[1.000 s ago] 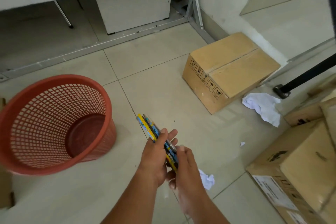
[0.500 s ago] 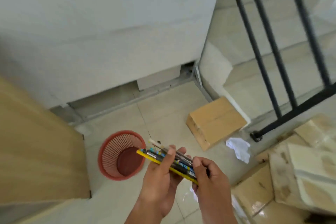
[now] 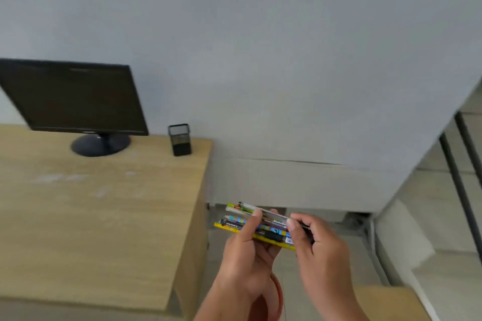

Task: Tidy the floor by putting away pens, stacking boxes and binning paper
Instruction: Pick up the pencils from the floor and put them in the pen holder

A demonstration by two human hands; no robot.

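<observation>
A bundle of several pens and pencils [image 3: 236,217], yellow, blue and green, lies level between both hands, just right of the desk's edge. My left hand [image 3: 243,259] grips the bundle from below at its middle. My right hand [image 3: 319,250] pinches its right end. A black mesh pen holder [image 3: 179,139] stands upright at the far right corner of the wooden desk [image 3: 91,216]. The red basket's rim [image 3: 278,297] peeks out below my left wrist. A cardboard box's corner [image 3: 386,302] shows at the bottom right.
A black monitor [image 3: 70,98] on a round stand sits at the back left of the desk. A grey wall fills the upper view. Black railing bars [image 3: 463,185] and pale steps run along the right edge.
The view has swung up from the floor to the desk top. Both hands have risen with the pens, which lay steep and now lie level. The basket, box and crumpled paper have mostly dropped from view.
</observation>
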